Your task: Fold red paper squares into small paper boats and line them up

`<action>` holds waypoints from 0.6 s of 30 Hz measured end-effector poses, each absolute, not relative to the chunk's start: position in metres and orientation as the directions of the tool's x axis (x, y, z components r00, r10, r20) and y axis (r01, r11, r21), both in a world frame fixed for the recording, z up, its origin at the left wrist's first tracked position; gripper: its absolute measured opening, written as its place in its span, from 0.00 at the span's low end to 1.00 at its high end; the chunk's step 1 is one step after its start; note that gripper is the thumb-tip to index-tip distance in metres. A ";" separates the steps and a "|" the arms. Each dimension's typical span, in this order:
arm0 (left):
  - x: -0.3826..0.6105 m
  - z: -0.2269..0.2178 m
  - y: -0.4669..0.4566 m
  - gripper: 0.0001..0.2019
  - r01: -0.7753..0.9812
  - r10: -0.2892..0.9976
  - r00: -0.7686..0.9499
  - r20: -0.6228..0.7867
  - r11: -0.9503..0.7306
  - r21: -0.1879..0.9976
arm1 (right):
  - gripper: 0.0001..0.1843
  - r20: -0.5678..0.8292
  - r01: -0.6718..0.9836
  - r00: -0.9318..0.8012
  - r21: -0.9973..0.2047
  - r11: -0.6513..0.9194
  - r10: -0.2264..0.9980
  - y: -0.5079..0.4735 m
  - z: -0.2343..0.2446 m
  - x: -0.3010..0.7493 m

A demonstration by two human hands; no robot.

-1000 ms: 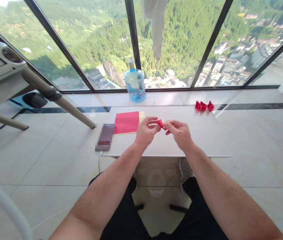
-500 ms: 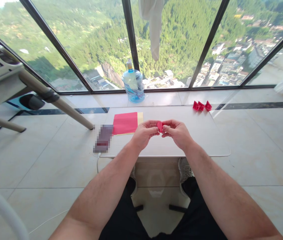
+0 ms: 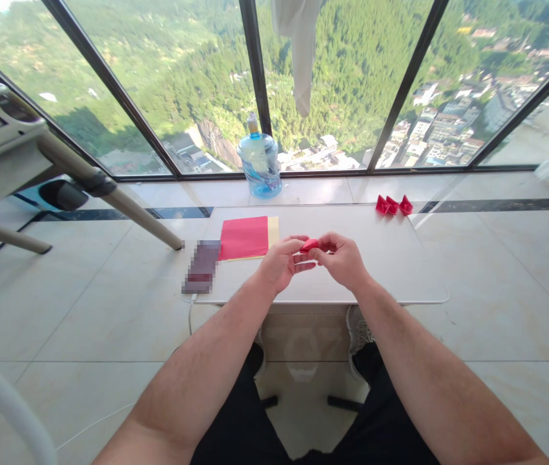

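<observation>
A small folded piece of red paper [image 3: 309,245] is held between my two hands above the low white table [image 3: 332,284]. My left hand [image 3: 281,261] grips its left end with thumb and index finger, the other fingers stretched loosely below. On the other side, my right hand [image 3: 340,258] pinches the right end between thumb and fingers. Left of my hands lies a stack of red paper sheets [image 3: 244,237], a pale yellow sheet [image 3: 273,227] showing at its edge. At the table's far right stand several folded red paper boats [image 3: 391,205] in a row.
A blurred phone [image 3: 201,266] with a white cable lies at the table's left edge. Behind the table stands a blue water jug [image 3: 259,165] by the windows. A metal-legged frame [image 3: 134,216] reaches in from the left. My shoes [image 3: 360,329] are below the front edge.
The folded red paper has turned from upright to lying flatter between my fingers. My left hand's lower fingers have opened out a little.
</observation>
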State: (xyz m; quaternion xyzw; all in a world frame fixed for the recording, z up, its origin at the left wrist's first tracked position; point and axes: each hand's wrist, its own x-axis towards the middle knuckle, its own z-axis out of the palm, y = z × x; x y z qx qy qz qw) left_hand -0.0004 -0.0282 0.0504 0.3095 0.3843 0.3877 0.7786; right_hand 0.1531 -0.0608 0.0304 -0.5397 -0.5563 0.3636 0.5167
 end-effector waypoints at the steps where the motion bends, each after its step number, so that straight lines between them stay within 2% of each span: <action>1: 0.000 0.050 -0.028 0.14 -0.339 0.854 0.372 -0.364 0.490 0.803 | 0.10 0.222 0.276 0.134 -0.945 0.179 0.966 -0.062 0.030 0.152; 5: 0.002 0.047 -0.028 0.12 -0.229 0.922 0.223 -0.317 0.366 0.902 | 0.14 0.420 0.464 0.136 -0.827 0.317 0.897 -0.064 0.028 0.147; 8: 0.004 0.046 -0.030 0.12 -0.201 0.943 0.180 -0.280 0.314 0.928 | 0.07 0.509 0.539 0.043 -0.736 0.409 0.859 -0.066 0.025 0.146; 14: 0.005 0.048 -0.031 0.13 -0.203 0.952 0.151 -0.266 0.294 0.934 | 0.04 0.554 0.593 0.017 -0.676 0.437 0.832 -0.068 0.023 0.145; 18: 0.006 0.047 -0.030 0.10 -0.190 0.955 0.125 -0.271 0.291 0.938 | 0.05 0.516 0.614 0.016 -0.681 0.399 0.857 -0.070 0.026 0.144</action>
